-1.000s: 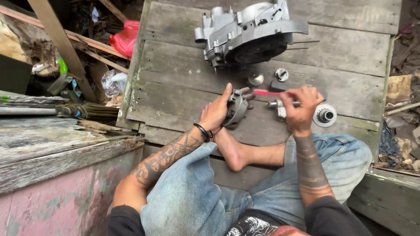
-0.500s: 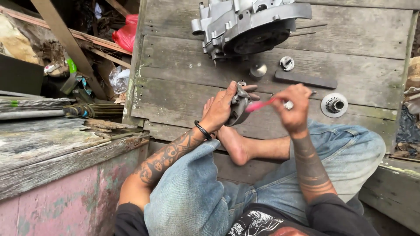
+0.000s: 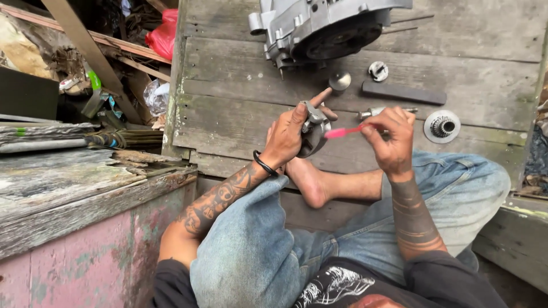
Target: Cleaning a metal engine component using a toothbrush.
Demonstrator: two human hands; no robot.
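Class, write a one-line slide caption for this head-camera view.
Seated on grey wooden planks, left hand holds round metal part; right hand points pink-handled brush at it.

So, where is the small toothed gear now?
In the head view, the toothed gear lies flat on the wooden planks at the right, just beyond the right hand and below the right end of the dark flat bar.

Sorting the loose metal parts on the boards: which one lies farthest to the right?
The toothed round gear disc, lying alone near the planks' right edge, right of the dark flat bar; the small ring-shaped part and domed piece lie further left.
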